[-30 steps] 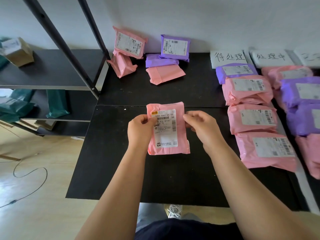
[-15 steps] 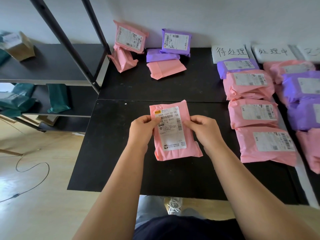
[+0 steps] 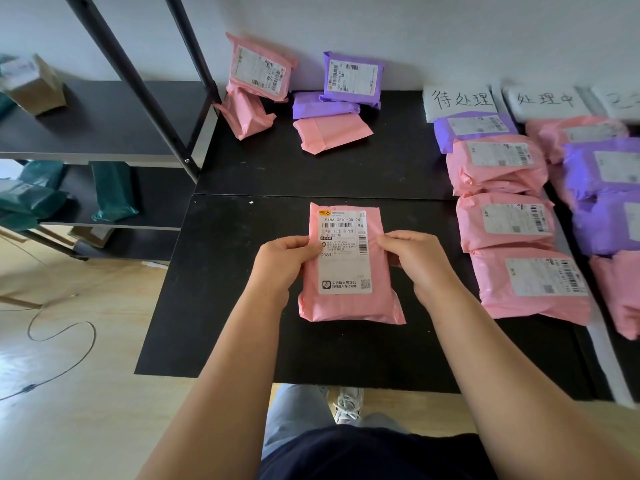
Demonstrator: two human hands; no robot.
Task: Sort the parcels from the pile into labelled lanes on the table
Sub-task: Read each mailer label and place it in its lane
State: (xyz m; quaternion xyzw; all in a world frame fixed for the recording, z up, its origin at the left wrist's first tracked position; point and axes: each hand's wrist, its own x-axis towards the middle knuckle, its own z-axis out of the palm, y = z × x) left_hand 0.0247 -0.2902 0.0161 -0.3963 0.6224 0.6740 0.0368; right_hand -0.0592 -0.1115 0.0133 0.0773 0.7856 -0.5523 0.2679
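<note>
Head view: a pink parcel [image 3: 346, 303] is label-up over the middle of the black table [image 3: 225, 306]; whether it rests there or is lifted I cannot tell. The left hand [image 3: 282, 261] pinches its left edge, thumb on the label; the right hand [image 3: 417, 261] pinches the right edge. The pile [image 3: 332, 133] of pink and purple parcels lies at the table's back by the wall. To the right a lane [image 3: 498, 223] of parcels runs down from a handwritten sign [image 3: 462, 100]. A shelf [image 3: 104, 129] stands at left
</note>
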